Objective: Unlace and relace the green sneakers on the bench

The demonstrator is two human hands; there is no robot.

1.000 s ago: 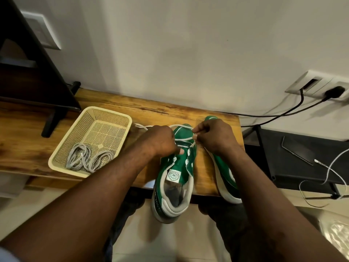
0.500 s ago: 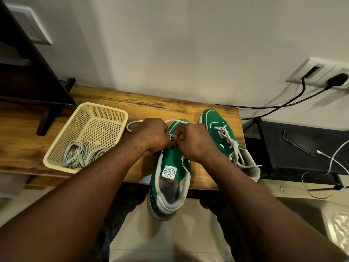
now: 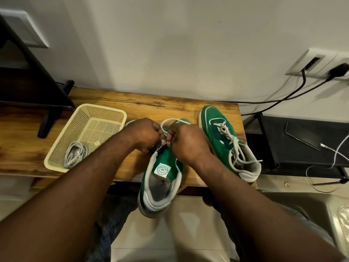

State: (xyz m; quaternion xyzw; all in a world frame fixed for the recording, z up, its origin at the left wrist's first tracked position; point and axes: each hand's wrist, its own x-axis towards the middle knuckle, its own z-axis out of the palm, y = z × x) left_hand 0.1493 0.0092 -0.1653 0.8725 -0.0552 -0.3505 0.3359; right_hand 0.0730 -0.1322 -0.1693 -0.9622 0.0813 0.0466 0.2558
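Green sneakers, the near sneaker (image 3: 162, 173) and the far sneaker (image 3: 213, 129), sit on the wooden surface (image 3: 132, 103) that I look down on through the head camera. The surface runs along a pale wall. To its right stands a low black rack (image 3: 306, 157), and a dark phone (image 3: 302, 138) lies on it with a white cable plugged in. A cream mesh basket (image 3: 103, 108) lies on the left part of the surface, with a bundle of grey laces (image 3: 74, 155) in its near corner. The far sneaker rests at the right end of the surface, toe toward the wall. Its pale lace (image 3: 231, 141) is threaded loosely and the ends trail over the heel. The near sneaker lies between the basket and the far sneaker, also toe toward the wall, with its heel hanging past the near edge. Its tongue faces up and shows a round white label. Both hands meet over its front part, knuckles almost touching. The left hand (image 3: 143, 135) is curled, its fingertips pinching the white lace (image 3: 173, 121). The right hand (image 3: 187, 142) is curled the same way and pinches that lace just beside it. A loop of the lace arcs beyond the hands toward the wall. I cannot see the eyelets under the hands.
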